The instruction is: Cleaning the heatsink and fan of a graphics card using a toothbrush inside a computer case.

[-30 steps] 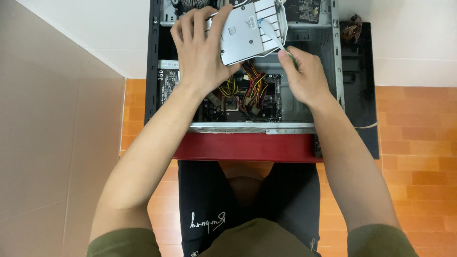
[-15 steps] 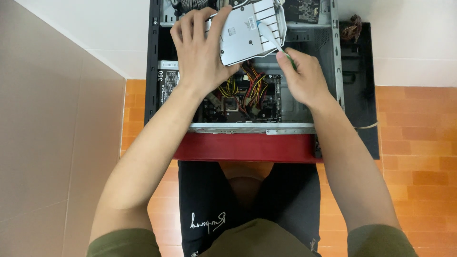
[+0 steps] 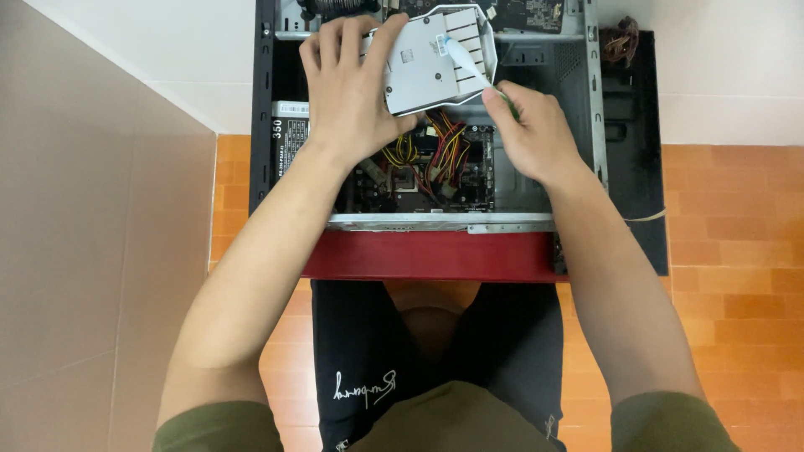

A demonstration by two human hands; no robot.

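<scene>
Holding the grey metal drive bracket (image 3: 431, 59) tilted above the open computer case (image 3: 591, 125), the left hand (image 3: 352, 92) wraps its near left edge, fingers spread over the top face and thumb tucked under the lower rim. The bracket sits above the middle of the case, near its far end, with its slotted end turned to the right and raised a little. The right hand (image 3: 529, 130) is closed narrowly round a small tool (image 3: 463, 60) with a pale shaft, whose tip lies on the slotted part of the bracket; whether it is a brush or a driver is too small to tell.

To do this step well, it seems best to keep the left hand's grip firm and steady so the plate does not rock under the tool, and to keep the pressure of the right hand light and along the slots, not across them. The tilt looks useful, since it should let whatever comes loose fall away from the hand.

Directly below the bracket lies a bundle of red, yellow and black cables (image 3: 435, 159) over the dark circuit board (image 3: 394, 180), so the plate is better kept clear of them. A power supply (image 3: 287, 138) sits at the left wall of the case. The red front panel (image 3: 427, 255) faces the person's knees, and orange floor tiles (image 3: 737, 276) spread around.
</scene>
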